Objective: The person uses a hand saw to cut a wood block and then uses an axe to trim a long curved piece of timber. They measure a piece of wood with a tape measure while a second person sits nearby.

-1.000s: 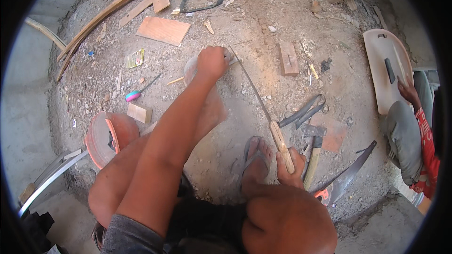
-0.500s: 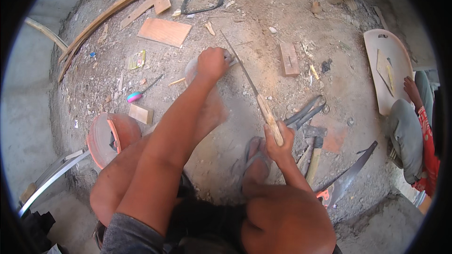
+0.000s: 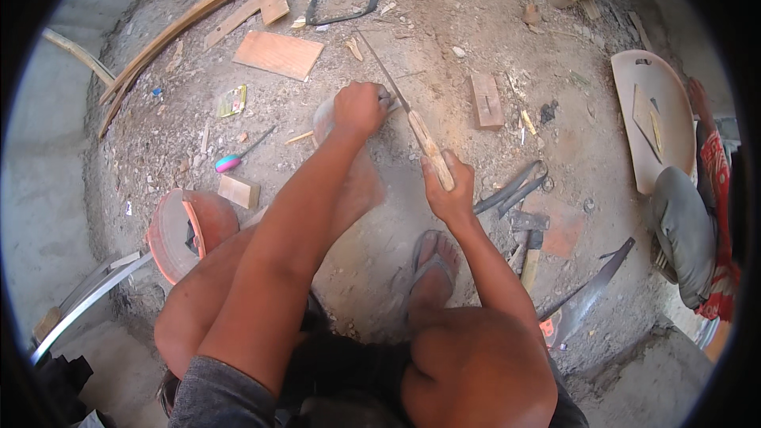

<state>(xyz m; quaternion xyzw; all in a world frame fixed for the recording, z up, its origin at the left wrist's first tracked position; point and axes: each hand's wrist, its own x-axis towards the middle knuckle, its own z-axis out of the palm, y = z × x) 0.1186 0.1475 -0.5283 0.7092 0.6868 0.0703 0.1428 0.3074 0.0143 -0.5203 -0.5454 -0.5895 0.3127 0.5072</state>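
My right hand [image 3: 452,186] is closed round the pale wooden handle [image 3: 428,143] of a long tool. Its thin dark blade [image 3: 384,67] points forward and to the left, past my left fist. My left hand [image 3: 361,108] is closed low over the front of my left foot, gripping something grey that shows only as a small edge by its fingers; I cannot make out its kind. The blade passes close beside that edge, and whether they touch is unclear. My right foot [image 3: 434,265], in a sandal, rests between my arms.
Right of me lie a hammer [image 3: 531,250], a handsaw [image 3: 587,293], black strips [image 3: 515,190] and a wooden block [image 3: 487,101]. An orange bucket [image 3: 170,234], a screwdriver [image 3: 230,162] and a board [image 3: 277,54] are leftward. Another person [image 3: 686,238] sits by a beige plastic seat [image 3: 626,119].
My right hand has pushed the long tool forward and left, sliding its blade farther past my left fist. My left hand stays put. The other person's hand has shifted forward.
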